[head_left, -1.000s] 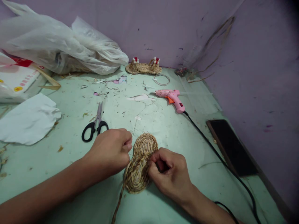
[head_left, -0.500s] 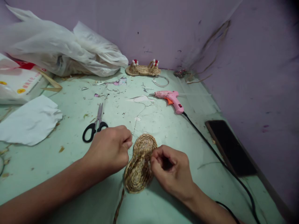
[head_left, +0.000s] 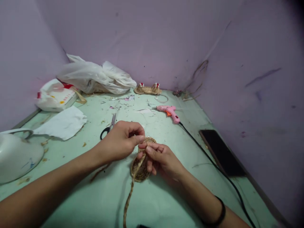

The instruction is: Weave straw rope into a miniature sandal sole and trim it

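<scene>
Nearest us, the braided cord [head_left: 127,202] trails over the green table [head_left: 156,205] and climbs across the near lobe of the woven piece [head_left: 141,175], which lies on the table below both hands. Step in hand, our read: fingertip work on the cord above the piece. Next move likely calls for a firm pinch, light tension on the cord and the piece kept flat.

Pose: our right forearm comes in from lower right, dark band [head_left: 222,212] near the wrist. Right hand [head_left: 162,155] sits over the piece's right side, thumb on top, fingers curled under, pinching the cord as far as we can make out. Left forearm comes from lower left; left hand [head_left: 127,139] is knuckles-up, thumb and forefinger tips together beside the right fingertips. Can't tell whether we hold anything there.

Beyond the left hand: scissors [head_left: 108,129], partly covered. Farther, right: glue gun [head_left: 169,111], lying on its side.
</scene>
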The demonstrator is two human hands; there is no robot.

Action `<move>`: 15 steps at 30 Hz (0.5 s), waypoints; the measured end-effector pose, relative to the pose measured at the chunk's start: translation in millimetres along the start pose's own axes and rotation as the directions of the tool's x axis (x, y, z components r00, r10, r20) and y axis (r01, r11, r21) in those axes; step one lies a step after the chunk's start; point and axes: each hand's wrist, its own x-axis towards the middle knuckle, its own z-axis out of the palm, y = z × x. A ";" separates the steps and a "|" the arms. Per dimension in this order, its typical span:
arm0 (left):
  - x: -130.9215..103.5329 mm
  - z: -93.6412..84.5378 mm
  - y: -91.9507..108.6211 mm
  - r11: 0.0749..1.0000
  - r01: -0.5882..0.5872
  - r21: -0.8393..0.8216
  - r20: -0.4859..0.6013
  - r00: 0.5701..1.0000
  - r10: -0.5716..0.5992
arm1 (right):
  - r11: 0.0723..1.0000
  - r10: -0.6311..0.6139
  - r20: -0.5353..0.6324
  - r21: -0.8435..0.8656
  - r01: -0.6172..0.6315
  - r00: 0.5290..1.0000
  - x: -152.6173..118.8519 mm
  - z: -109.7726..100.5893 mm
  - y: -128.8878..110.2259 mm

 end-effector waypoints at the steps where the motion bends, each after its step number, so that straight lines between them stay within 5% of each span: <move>1: -0.4 -1.2 0.3 1.000 -0.001 -0.021 -0.010 1.000 0.000 | 0.999 -0.041 -0.012 0.011 0.041 0.999 -0.4 -0.7 0.1; 4: 0.6 -7.4 -3.6 0.999 -0.034 0.015 -0.028 0.999 0.034 | 0.985 -0.170 -0.067 -0.004 0.170 0.983 -1.5 -3.1 -0.5; 7: 5.9 -22.2 -14.5 0.960 -0.074 0.270 -0.098 0.990 0.104 | 0.967 -0.253 -0.150 -0.060 0.246 0.956 -2.2 -6.5 -4.6; 11: 15.1 -56.8 -34.2 0.746 0.157 0.647 -0.347 0.932 0.105 | 0.950 -0.308 -0.324 -0.055 0.307 0.895 -3.1 -17.3 -18.2; 15: 17.6 -74.8 -48.8 0.657 0.247 0.712 -0.306 0.952 -0.026 | 0.911 -0.381 -0.484 -0.050 0.410 0.788 -1.6 -30.5 -30.1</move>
